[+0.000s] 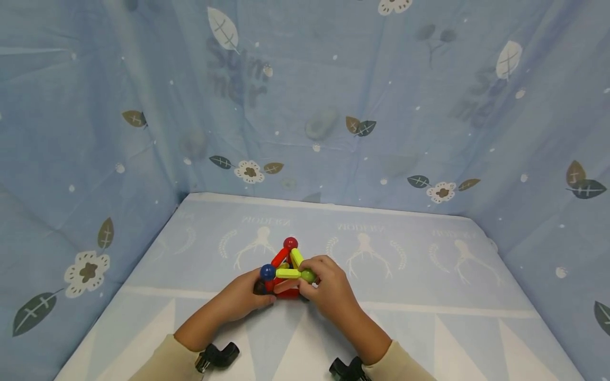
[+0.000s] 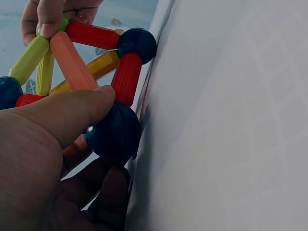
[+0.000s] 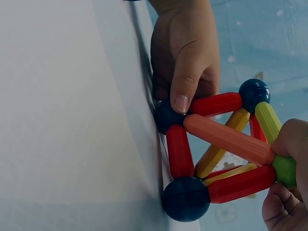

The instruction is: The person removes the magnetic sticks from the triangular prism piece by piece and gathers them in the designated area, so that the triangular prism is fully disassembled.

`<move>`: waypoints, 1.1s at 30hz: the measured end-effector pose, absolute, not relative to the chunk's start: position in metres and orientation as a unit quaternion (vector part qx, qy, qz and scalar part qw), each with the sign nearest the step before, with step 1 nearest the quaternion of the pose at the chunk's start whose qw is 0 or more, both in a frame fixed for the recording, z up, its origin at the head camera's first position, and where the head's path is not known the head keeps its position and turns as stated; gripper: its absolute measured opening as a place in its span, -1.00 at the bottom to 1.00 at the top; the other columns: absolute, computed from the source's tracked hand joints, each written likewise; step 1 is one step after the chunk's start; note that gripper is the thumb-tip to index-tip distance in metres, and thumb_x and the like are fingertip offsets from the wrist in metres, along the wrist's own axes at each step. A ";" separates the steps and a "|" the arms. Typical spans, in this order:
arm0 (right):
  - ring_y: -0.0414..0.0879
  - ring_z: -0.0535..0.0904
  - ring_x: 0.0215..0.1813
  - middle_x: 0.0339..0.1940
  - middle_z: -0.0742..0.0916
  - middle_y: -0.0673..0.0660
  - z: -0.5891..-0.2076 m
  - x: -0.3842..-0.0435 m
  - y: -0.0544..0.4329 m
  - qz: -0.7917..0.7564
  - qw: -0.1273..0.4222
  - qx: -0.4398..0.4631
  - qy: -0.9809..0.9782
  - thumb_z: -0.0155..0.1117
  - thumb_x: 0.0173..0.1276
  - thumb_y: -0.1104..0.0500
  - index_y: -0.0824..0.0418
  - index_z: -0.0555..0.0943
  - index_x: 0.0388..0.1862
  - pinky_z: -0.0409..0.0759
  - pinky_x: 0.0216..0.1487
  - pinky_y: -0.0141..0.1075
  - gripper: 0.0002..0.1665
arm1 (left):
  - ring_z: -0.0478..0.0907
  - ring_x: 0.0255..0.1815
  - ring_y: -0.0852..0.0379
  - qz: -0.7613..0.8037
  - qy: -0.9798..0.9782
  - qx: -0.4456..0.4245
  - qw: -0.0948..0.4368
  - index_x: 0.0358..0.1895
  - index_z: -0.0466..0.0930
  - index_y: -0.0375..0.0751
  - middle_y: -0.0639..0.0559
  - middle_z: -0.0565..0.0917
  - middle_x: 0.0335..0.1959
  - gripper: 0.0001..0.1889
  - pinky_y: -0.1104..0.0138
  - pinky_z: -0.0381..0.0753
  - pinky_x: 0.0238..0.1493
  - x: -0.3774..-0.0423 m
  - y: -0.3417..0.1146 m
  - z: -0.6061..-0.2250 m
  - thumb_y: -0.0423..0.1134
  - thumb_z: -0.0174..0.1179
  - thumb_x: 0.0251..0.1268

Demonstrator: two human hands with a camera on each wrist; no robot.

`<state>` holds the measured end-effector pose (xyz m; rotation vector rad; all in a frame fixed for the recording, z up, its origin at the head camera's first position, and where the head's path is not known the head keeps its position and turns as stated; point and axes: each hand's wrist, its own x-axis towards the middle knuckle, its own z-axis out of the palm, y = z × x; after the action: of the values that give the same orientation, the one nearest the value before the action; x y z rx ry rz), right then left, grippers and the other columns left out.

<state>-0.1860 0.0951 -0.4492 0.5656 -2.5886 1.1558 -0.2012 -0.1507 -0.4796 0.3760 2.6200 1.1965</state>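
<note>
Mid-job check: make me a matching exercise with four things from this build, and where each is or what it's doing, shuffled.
1. green ball
2. red ball
3. salmon rod
4. left hand

A. highest ball in the head view
B. holding a dark blue ball
C. pinched by the right hand
D. spanning from green to dark blue

Pairs: 1-C, 2-A, 3-D, 4-B

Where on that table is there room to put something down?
The table is bare right of the right hand, left of the left hand, and behind the stick-and-ball model up to the curtain. It's crowded between the hands, which grip the model.
</note>
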 end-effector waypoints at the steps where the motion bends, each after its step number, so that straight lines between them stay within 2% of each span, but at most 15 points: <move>1: -0.21 0.56 -0.18 -0.01 0.67 -0.04 -0.449 -0.186 0.095 0.396 0.125 0.195 -0.888 0.54 0.30 0.19 0.02 0.74 -0.05 0.69 -0.17 -0.46 -0.74 | 0.54 -0.01 0.09 0.410 0.895 0.131 0.118 0.20 0.59 0.08 0.13 0.69 0.00 -0.49 -0.08 0.59 0.23 -0.201 -0.151 -0.480 -0.08 0.56 0.20; 6: -0.24 0.57 -0.17 0.00 0.69 -0.07 -0.451 -0.186 0.096 0.393 0.131 0.208 -0.886 0.54 0.29 0.20 0.01 0.74 -0.05 0.69 -0.16 -0.45 -0.74 | 0.50 -0.11 0.08 0.425 0.886 0.146 0.113 0.24 0.53 -0.03 0.06 0.62 -0.08 -0.42 0.16 0.58 -0.02 -0.201 -0.153 -0.480 -0.17 0.57 0.17; 9: -0.25 0.56 -0.16 0.00 0.71 -0.09 -0.452 -0.184 0.098 0.391 0.133 0.218 -0.884 0.53 0.29 0.21 0.01 0.73 -0.06 0.68 -0.16 -0.45 -0.74 | 0.55 -0.06 0.11 0.443 0.875 0.155 0.114 0.31 0.50 -0.08 0.03 0.60 0.01 -0.37 0.23 0.62 0.01 -0.201 -0.153 -0.482 -0.21 0.56 0.18; 13: -0.25 0.55 -0.17 -0.01 0.71 -0.14 -0.453 -0.182 0.101 0.389 0.133 0.221 -0.884 0.51 0.29 0.24 0.00 0.70 -0.07 0.66 -0.18 -0.44 -0.72 | 0.61 0.15 0.11 0.452 0.867 0.176 0.117 0.32 0.54 -0.03 0.06 0.63 0.17 -0.42 0.07 0.64 0.27 -0.200 -0.151 -0.485 -0.20 0.53 0.24; 16: -0.25 0.54 -0.17 -0.02 0.70 -0.15 -0.452 -0.182 0.102 0.390 0.133 0.220 -0.884 0.50 0.28 0.26 -0.01 0.68 -0.07 0.66 -0.19 -0.45 -0.71 | 0.60 0.24 0.07 0.441 0.871 0.186 0.113 0.26 0.59 0.04 0.11 0.66 0.17 -0.49 -0.08 0.56 0.36 -0.202 -0.150 -0.486 -0.18 0.51 0.26; 20: -0.26 0.53 -0.18 -0.05 0.69 -0.13 -0.453 -0.183 0.101 0.388 0.138 0.222 -0.884 0.50 0.28 0.26 0.01 0.68 -0.08 0.65 -0.19 -0.44 -0.72 | 0.57 0.29 0.04 0.433 0.875 0.187 0.110 0.22 0.61 0.08 0.13 0.67 0.15 -0.53 -0.14 0.51 0.39 -0.203 -0.152 -0.486 -0.18 0.52 0.26; 27: -0.28 0.55 -0.17 -0.08 0.73 -0.11 -0.452 -0.185 0.101 0.351 0.158 0.218 -0.897 0.53 0.29 0.19 0.01 0.72 -0.10 0.67 -0.18 -0.46 -0.77 | 0.57 0.32 0.01 0.434 0.875 0.179 0.115 0.26 0.60 0.07 0.12 0.67 0.20 -0.49 -0.17 0.47 0.42 -0.203 -0.153 -0.484 -0.15 0.51 0.26; 33: -0.23 0.56 -0.22 -0.09 0.74 -0.12 -0.453 -0.188 0.103 0.406 0.124 0.207 -0.881 0.54 0.29 0.19 -0.01 0.74 -0.12 0.66 -0.26 -0.44 -0.79 | 0.57 0.29 0.01 0.437 0.875 0.173 0.112 0.24 0.60 0.03 0.11 0.68 0.17 -0.49 -0.17 0.46 0.43 -0.202 -0.153 -0.485 -0.16 0.53 0.24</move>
<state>-0.1878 0.1030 -0.4527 0.6034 -2.5683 1.1848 -0.2018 -0.1531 -0.4849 0.5089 2.5687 1.2837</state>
